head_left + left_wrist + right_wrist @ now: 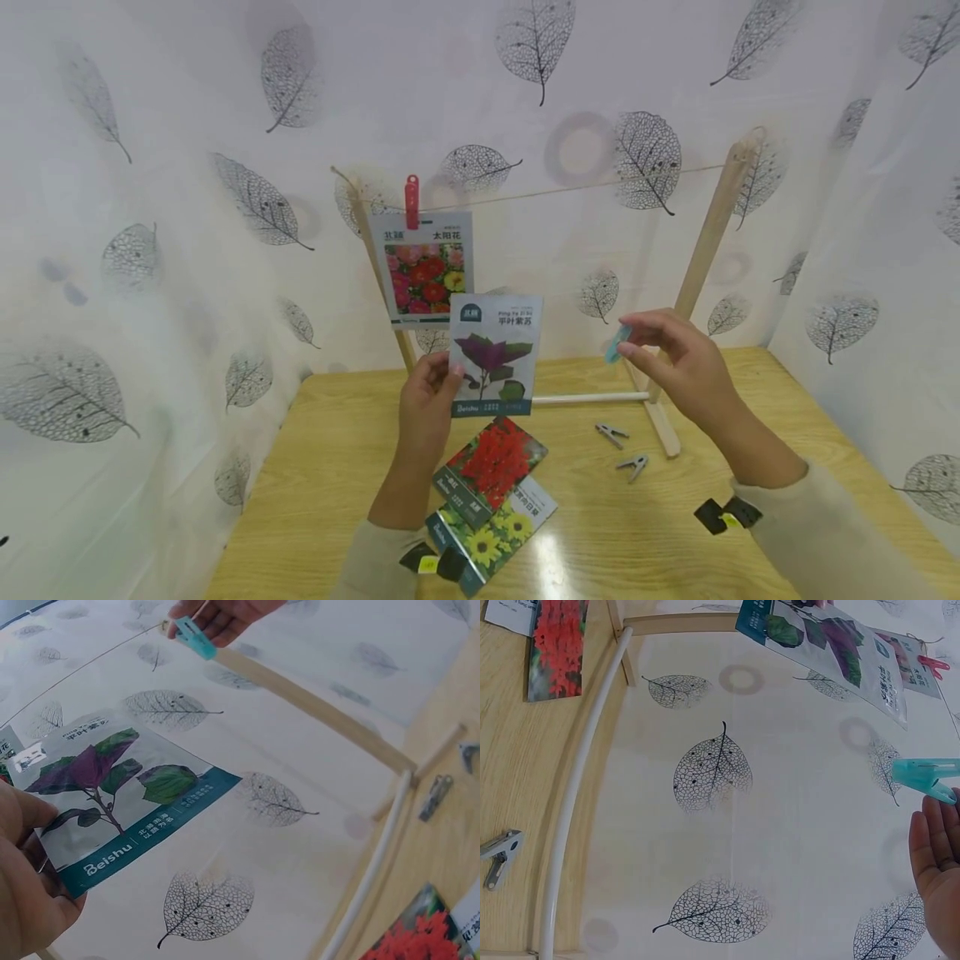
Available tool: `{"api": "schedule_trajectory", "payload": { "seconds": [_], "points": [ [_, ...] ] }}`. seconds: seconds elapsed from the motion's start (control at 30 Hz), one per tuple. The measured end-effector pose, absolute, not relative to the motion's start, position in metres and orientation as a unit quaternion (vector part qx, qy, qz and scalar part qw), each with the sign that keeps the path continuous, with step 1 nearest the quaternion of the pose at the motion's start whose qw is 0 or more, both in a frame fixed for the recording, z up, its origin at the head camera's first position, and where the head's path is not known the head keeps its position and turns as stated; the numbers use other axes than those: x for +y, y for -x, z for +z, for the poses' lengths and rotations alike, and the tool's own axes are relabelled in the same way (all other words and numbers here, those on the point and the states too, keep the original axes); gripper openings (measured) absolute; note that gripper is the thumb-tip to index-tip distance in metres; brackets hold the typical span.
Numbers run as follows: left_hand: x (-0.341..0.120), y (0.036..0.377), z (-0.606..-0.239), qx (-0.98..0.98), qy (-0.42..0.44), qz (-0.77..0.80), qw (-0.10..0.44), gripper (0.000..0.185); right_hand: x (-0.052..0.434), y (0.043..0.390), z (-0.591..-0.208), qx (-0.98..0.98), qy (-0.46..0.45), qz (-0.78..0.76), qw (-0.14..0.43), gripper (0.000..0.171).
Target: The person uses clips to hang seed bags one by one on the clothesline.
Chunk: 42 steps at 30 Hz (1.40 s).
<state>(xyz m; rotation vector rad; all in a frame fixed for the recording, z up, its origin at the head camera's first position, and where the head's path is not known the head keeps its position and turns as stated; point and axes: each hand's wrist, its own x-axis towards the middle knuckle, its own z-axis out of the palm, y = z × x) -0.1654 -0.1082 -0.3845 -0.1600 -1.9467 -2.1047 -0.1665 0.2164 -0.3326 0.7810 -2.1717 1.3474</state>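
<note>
Between hands (427,400): seed packet (495,354)

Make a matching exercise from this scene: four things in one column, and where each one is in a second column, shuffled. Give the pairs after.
Things:
1. purple-leaf seed packet
2. teal clothespin
3. red clothespin
4. sunflower seed packet

Places:
A. clipped on the string, holding a flower packet
B. lying on the wooden table
C. held up by the left hand
D. pinched in the right hand

Pairs: 1-C, 2-D, 3-A, 4-B
</note>
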Motion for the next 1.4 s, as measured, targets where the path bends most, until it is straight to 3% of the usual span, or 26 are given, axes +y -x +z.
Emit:
{"api": "schedule_trajectory", "payload": {
  "seconds": [0.67, 1.4],
  "points": [
    [-0.096, 0.179, -0.367, -0.629, 0.103, -0.756, 0.154, 0.022, 0.204, 0.173, -0.301, -0.768, -0.314, 0.503, 0.242, 0.037],
    [-0.093, 0.191, -0.346, -0.629, 0.099, -0.747, 0.194, 0.024, 0.190, 0.187, -0.264, -0.726, -0.352, 0.530, 0.261, 0.035]
  ]
}}
